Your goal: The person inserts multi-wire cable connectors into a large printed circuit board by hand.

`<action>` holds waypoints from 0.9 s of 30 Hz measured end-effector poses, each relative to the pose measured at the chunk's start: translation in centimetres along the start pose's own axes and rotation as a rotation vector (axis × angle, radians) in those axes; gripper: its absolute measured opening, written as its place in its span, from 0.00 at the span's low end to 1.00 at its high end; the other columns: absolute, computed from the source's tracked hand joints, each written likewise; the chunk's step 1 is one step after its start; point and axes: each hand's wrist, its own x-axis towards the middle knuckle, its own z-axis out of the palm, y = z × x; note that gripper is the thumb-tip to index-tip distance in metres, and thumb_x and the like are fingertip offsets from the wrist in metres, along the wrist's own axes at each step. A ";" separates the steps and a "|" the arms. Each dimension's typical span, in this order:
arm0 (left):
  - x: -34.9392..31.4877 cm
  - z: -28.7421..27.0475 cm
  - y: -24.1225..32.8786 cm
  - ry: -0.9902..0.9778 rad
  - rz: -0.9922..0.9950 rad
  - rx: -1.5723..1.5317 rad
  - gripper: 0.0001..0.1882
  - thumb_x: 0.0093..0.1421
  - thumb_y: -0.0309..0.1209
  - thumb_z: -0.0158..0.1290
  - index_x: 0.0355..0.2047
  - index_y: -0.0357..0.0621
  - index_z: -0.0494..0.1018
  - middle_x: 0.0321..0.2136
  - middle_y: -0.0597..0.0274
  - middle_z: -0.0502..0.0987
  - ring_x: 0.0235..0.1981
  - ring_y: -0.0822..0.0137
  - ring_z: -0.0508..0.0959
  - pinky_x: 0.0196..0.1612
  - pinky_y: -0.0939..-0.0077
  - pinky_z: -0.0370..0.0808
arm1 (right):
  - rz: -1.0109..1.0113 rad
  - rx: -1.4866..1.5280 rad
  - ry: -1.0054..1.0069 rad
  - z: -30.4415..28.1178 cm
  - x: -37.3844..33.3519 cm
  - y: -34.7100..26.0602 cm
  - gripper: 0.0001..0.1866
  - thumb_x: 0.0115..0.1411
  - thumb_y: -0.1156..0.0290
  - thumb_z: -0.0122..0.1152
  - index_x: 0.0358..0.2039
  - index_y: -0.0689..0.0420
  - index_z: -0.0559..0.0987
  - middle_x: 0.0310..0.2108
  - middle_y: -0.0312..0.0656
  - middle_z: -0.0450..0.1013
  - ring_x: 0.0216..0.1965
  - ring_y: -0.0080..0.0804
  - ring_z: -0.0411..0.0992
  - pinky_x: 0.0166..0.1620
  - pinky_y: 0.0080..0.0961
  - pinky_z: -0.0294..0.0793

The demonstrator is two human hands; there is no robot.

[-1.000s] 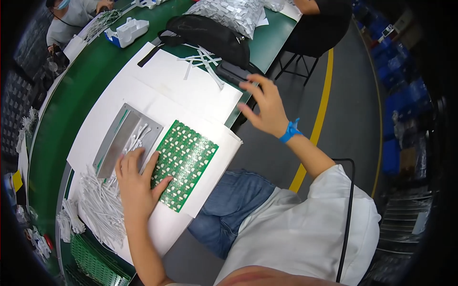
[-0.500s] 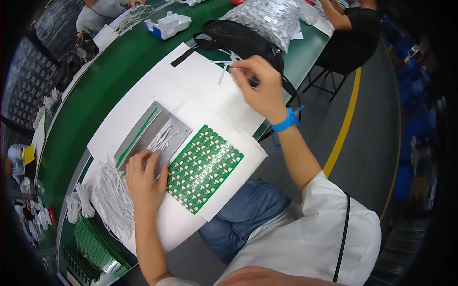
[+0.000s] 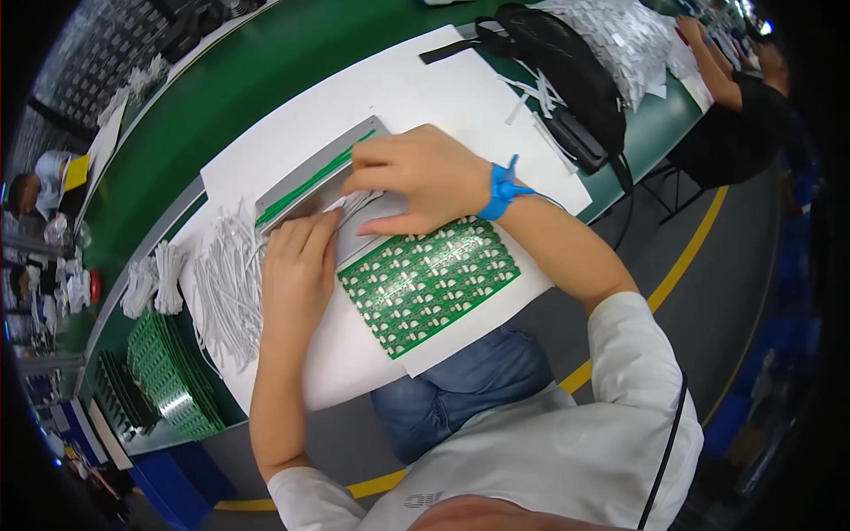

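Observation:
A grey metal tray [image 3: 320, 150] with a green strip along its far side holds several thin white cables [image 3: 359, 205]. My left hand [image 3: 299, 258] is at the tray's left end, fingers bent and closed at the cable ends; its fingertips are partly hidden. Over the right part of the tray reaches my right hand [image 3: 423, 177], thumb and fingers apart around the cables, with nothing visibly gripped. A blue strap [image 3: 501, 188] circles my right wrist. Just below the tray lies a green circuit board panel [image 3: 429, 285], its upper edge partly behind my right hand.
A loose heap of white cables [image 3: 228, 296] lies left of my left hand, beside tied cable bundles [image 3: 155, 279]. Stacked green panels [image 3: 173, 376] stand at lower left. Cut white strips [image 3: 538, 88], a black bag [image 3: 567, 62] and a bag of white pieces [image 3: 611, 44] lie far right. Another person sits beyond.
My right hand has come from the white strips near the black bag back to the tray, beside my left hand. The view has shifted, and the panel appears turned.

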 end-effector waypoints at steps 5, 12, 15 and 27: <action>0.5 0.6 0.1 -0.019 -0.054 -0.008 0.16 0.54 0.19 0.58 0.44 0.39 0.77 0.34 0.54 0.78 0.38 0.54 0.77 0.41 0.61 0.74 | 0.037 -0.066 -0.102 0.5 -0.3 0.1 0.19 0.51 0.57 0.72 0.39 0.52 0.79 0.34 0.37 0.72 0.35 0.36 0.77 0.34 0.30 0.76; 0.9 1.9 0.8 -0.102 -0.005 0.243 0.17 0.55 0.19 0.53 0.47 0.36 0.74 0.37 0.53 0.74 0.37 0.54 0.75 0.41 0.62 0.74 | 0.003 -0.152 -0.050 1.3 -0.4 1.7 0.11 0.52 0.62 0.71 0.32 0.52 0.81 0.30 0.34 0.73 0.29 0.34 0.76 0.29 0.29 0.76; 1.7 1.4 1.3 -0.180 -0.040 0.263 0.18 0.55 0.17 0.51 0.47 0.34 0.72 0.38 0.50 0.73 0.40 0.53 0.75 0.42 0.62 0.74 | 0.003 -0.064 0.130 0.2 -0.1 2.0 0.10 0.52 0.63 0.72 0.30 0.53 0.81 0.27 0.34 0.74 0.24 0.32 0.74 0.26 0.26 0.73; 10.4 -3.1 -2.3 -0.195 -0.541 -1.500 0.21 0.64 0.20 0.50 0.57 0.26 0.69 0.35 0.61 0.74 0.34 0.75 0.73 0.40 0.81 0.73 | 0.331 0.291 0.934 -2.6 0.0 3.5 0.19 0.72 0.64 0.46 0.31 0.62 0.81 0.19 0.32 0.61 0.21 0.18 0.57 0.25 0.21 0.55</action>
